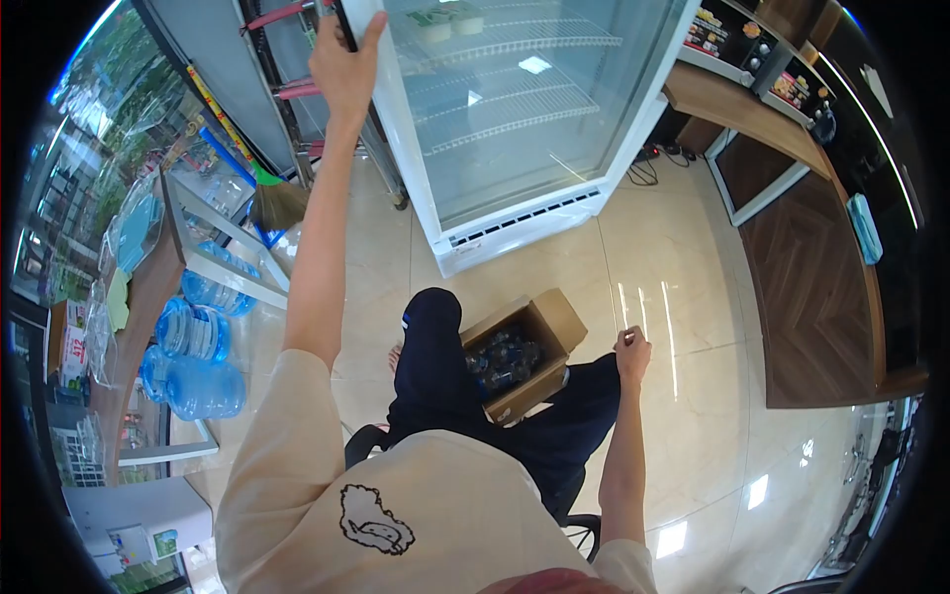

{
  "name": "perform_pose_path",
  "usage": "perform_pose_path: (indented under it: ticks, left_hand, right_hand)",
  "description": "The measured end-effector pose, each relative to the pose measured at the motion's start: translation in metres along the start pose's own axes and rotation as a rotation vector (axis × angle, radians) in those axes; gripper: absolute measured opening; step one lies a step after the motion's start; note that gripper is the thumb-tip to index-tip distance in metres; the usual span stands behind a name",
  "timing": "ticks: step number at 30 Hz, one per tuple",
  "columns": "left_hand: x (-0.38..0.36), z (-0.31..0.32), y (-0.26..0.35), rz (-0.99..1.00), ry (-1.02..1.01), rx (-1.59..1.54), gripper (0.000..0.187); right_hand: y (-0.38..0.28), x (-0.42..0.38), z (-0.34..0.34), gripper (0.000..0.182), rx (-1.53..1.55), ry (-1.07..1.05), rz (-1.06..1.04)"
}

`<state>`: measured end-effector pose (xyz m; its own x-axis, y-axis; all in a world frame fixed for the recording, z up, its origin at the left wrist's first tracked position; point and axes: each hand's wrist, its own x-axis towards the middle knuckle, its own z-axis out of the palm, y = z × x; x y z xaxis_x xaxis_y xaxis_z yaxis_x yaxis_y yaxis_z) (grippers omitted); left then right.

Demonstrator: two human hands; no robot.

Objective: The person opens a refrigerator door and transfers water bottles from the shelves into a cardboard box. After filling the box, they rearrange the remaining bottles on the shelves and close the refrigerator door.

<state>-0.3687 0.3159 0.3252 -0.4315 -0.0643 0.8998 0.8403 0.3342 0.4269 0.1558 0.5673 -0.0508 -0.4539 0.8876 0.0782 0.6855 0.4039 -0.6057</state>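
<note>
My left hand [346, 71] reaches up to the left edge of a white glass-door fridge [515, 230]. Its fingers are wrapped round the door edge by a dark strip, with the thumb toward the glass. The fridge door looks closed, and behind the glass are wire shelves [524, 114] with a few pale containers [445, 20] at the top. My right hand [633, 354] is beside my right knee, fingers curled together; whether they hold something small is hidden. Between my legs an opened cardboard box [561, 319] holds several small clear bottles with dark caps [505, 358].
Large blue water bottles [203, 386] stand at left under a wooden table [148, 287]. A broom [282, 205] and a ladder [287, 89] lean left of the fridge. On the right is a wooden counter [811, 287]; cables [645, 170] lie on the tiled floor near it.
</note>
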Motion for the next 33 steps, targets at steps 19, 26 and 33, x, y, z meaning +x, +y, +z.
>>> perform_pose_path:
  ticks: [19, 26, 33]
  left_hand:
    - [-0.019, 0.014, 0.008, -0.178, 0.115, -0.259, 0.039]
    - [-0.015, 0.015, -0.002, -0.221, 0.115, -0.238, 0.050]
    - [-0.014, 0.012, -0.003, -0.202, 0.103, -0.299, 0.054]
  right_hand:
    - [0.002, 0.010, 0.003, 0.014, 0.002, -0.034, -0.007]
    - [0.000, 0.011, 0.007, 0.014, -0.018, -0.018, -0.040]
    - [0.011, 0.012, 0.002, 0.012, 0.010, 0.006, -0.043]
